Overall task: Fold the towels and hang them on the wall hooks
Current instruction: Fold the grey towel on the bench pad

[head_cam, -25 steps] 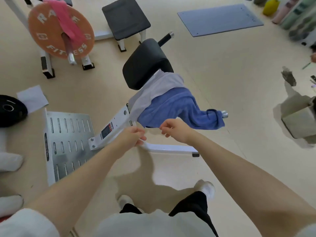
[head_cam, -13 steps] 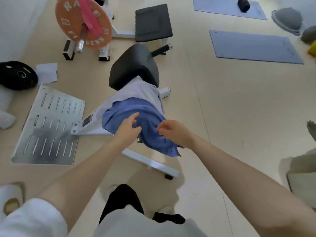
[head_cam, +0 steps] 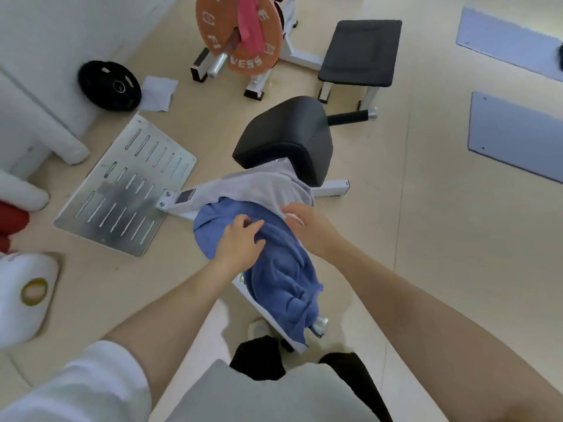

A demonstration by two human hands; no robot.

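1. A slotted metal plate (head_cam: 122, 190) is seen lying on the floor at the left.
2. The blue towel (head_cam: 283, 278) is draped over the white frame of the bench (head_cam: 332, 188), below the black pad (head_cam: 286, 138).
3. The blue towel is gripped by the left hand (head_cam: 240, 242), fingers curled into the cloth.
4. The grey towel (head_cam: 262, 187), lying above the blue one, is pinched at its edge by the right hand (head_cam: 307, 226).

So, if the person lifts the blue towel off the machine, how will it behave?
The blue towel will probably be floppy: it lies rumpled and drapes over the frame. It looks light, since the left hand bunches it easily. Its hanging end may drag, and it may pull the grey towel that overlaps it.
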